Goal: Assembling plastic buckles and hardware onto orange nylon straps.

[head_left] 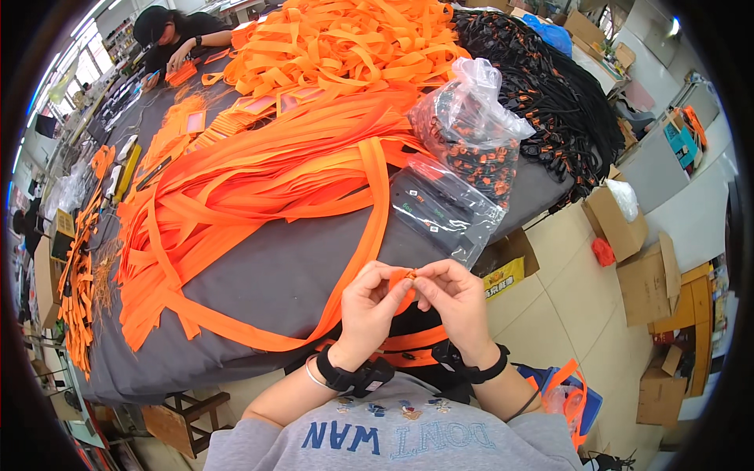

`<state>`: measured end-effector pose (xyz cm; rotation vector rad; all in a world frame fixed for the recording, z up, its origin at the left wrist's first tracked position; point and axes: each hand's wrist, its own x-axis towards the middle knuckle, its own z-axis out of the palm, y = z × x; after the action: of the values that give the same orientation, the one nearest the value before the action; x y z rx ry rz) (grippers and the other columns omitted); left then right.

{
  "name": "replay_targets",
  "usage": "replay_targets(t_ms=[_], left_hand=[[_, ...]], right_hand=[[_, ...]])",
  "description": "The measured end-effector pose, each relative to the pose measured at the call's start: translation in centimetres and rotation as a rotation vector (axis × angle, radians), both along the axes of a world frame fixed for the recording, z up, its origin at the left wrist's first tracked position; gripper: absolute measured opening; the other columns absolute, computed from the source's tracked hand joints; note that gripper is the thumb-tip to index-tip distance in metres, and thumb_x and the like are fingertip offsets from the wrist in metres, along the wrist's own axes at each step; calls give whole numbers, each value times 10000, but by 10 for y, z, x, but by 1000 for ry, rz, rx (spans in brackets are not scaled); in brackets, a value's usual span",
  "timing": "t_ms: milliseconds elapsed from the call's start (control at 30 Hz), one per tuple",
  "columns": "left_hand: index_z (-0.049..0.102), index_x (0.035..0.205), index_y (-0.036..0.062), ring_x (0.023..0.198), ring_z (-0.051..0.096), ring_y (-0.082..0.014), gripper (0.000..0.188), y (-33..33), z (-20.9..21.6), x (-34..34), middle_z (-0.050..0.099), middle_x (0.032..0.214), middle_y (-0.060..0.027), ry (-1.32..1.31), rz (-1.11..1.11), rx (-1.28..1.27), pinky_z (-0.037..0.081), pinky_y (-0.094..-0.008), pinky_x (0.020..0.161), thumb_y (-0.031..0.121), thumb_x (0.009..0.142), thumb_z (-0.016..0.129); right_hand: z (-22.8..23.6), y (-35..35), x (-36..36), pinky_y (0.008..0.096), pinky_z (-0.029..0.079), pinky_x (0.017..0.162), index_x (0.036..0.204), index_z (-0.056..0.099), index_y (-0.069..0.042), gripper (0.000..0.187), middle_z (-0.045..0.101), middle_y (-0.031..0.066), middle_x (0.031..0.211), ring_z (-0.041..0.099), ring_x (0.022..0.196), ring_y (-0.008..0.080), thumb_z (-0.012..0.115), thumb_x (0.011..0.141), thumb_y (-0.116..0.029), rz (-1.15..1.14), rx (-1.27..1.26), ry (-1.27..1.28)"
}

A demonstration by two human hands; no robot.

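- a person's left hand (373,304) and right hand (459,302) meet at the near edge of a dark worktop (290,263), each grip pinching, thumb against finger, on a small orange piece (399,277) held between them.
- the piece is raised in front of the person's chest; its finer detail is too small to tell.
- a long orange strap (375,212) loops over the worktop and passes behind the left hand.
- beyond it lie a thick spread of orange straps (259,184) and a tangled orange heap (338,39).
- to the right, a clear bag (471,118) of small black-and-orange parts stands beside black cords (542,94).
- at the far left, a co-worker (169,39) in a black cap leans over orange pieces (182,73).
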<state>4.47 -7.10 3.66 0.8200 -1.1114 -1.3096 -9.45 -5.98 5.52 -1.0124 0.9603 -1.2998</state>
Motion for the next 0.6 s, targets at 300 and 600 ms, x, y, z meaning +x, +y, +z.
replay_targets(t_ms=[300,600], left_hand=[[623,905,-28,746,540,-38,84,-7,6,17,562,874,21,-12,-197,222,435,-183,657,49,872,630],[657,940,-34,721,474,-31,115,-4,2,15,511,862,-3,-144,-277,82,397,-174,614,55,883,611]], right_hand=[[4,2,-7,241,511,614,1001,617,-6,271,554,90,912,574,721,169,612,753,103,-74,-502,722],[-4,-4,-19,257,491,819,946,591,21,150,587,99,1013,576,948,137,592,817,97,6,-197,53]])
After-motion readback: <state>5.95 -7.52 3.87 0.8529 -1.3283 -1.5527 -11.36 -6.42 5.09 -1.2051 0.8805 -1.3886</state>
